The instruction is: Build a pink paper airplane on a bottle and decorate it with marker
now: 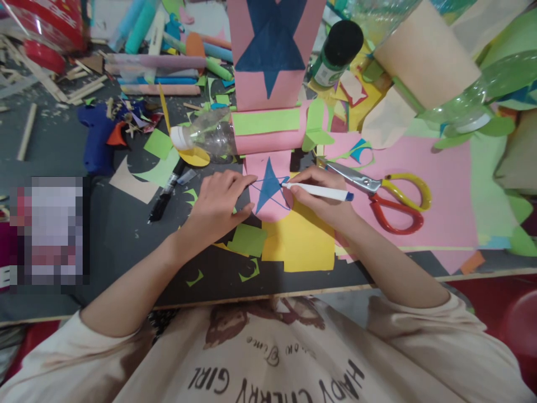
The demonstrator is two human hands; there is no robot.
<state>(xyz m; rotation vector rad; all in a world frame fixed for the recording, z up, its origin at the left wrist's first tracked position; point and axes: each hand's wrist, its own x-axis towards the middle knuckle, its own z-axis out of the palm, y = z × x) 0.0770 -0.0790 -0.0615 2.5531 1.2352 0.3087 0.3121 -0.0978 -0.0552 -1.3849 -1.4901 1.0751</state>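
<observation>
My right hand (321,193) is closed around a white marker (321,191) with a blue end, its tip touching a pink paper piece (272,210). On that piece is a star (268,187) drawn in blue, filled in at its middle and outlined at its side points. My left hand (222,201) lies flat with fingers stretched, its fingertips at the paper's left edge. Just beyond is a plastic bottle (212,134) on its side, wrapped in pink and green paper. Farther back, a larger pink sheet (268,89) bears a dark blue star shape.
Scissors (375,187) with red and yellow handles lie right of my right hand on pink paper (444,190). A black marker (168,193) and a blue glue gun (96,137) are at left. Yellow paper (308,240) lies in front. A dark-capped jar (338,53) stands behind.
</observation>
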